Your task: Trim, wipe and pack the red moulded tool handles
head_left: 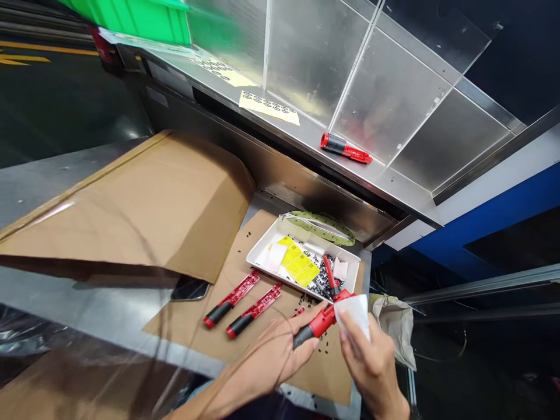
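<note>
Holding a red and black plastic hand tool (317, 326), the left hand (266, 356) hangs just above a flat brown cardboard sheet (219, 338). Its fingers (306, 315) wrap tight around the black grip. The right hand (371, 367) pinches a small white paper (356, 315) at the red top of the tool, with the thumb and fingers pressed together on the paper.

The tool is near the front right edge of the grey metal worktop (52, 186), just beside a white plastic tray (262, 254). In the tray lie a yellow paper sheet (300, 262) and a heap of tiny black bits (321, 274). More black bits dot the cardboard sheet. Two red handles with black grips (242, 306) lie side by side on the sheet, left of the hands. A long green strip with holes (321, 224) curves behind the tray.

Up on a shiny steel shelf (389, 175) lie a red and black tool part (345, 147) and a pale yellow sheet with black rings (269, 108). A big folded brown cardboard piece (131, 216) sits at the left of the worktop.
</note>
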`<state>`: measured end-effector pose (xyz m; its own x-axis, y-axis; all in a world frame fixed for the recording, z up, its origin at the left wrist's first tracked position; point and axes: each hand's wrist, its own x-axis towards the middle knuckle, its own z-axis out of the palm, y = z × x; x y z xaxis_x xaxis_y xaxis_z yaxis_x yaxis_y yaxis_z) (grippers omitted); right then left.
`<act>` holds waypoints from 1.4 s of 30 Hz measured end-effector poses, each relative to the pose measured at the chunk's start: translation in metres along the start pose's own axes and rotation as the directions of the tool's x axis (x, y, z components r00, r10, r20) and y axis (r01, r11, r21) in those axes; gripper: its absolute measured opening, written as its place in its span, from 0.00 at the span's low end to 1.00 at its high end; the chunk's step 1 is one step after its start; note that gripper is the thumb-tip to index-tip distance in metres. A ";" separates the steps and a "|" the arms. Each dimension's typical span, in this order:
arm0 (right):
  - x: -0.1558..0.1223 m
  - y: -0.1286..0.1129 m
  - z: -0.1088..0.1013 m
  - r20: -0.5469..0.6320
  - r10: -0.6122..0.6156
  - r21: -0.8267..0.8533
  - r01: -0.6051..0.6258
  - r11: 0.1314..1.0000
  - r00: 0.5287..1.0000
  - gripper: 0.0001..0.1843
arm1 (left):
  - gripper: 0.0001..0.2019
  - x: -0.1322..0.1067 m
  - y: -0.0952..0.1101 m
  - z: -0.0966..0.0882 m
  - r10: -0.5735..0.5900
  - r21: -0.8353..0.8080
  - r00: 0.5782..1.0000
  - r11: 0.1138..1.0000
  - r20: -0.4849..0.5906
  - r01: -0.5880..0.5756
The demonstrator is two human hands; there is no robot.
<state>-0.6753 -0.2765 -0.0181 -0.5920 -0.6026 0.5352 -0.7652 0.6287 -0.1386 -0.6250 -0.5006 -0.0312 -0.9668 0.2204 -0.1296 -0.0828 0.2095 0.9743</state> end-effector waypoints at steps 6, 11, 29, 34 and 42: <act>-0.003 -0.001 -0.004 -0.075 0.153 0.045 -0.150 0.988 0.985 0.20 | 0.29 0.003 0.005 0.000 0.007 -0.013 1.000 1.000 0.016 -0.007; -0.005 -0.004 0.009 -0.012 0.060 0.094 -0.059 0.994 0.998 0.19 | 0.30 0.005 0.000 0.000 0.024 -0.007 0.999 1.000 0.047 -0.024; 0.002 0.039 -0.011 -0.007 0.346 0.018 -0.345 0.938 0.938 0.20 | 0.26 -0.002 -0.018 -0.001 0.147 0.343 0.986 0.933 -0.084 -0.109; 0.001 0.014 -0.010 0.023 0.260 0.152 -0.260 0.953 0.965 0.21 | 0.25 0.003 -0.010 -0.003 0.219 0.371 0.975 0.909 -0.043 -0.188; 0.009 0.051 -0.002 0.073 0.371 -0.114 -0.362 0.925 0.926 0.22 | 0.26 -0.006 -0.025 -0.003 0.199 0.350 0.979 0.921 -0.037 -0.174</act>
<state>-0.7192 -0.2485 -0.0186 -0.8504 -0.3602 0.3835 -0.4649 0.8557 -0.2271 -0.6178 -0.5100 -0.0546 -0.9721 0.2226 0.0736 0.1764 0.4877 0.8550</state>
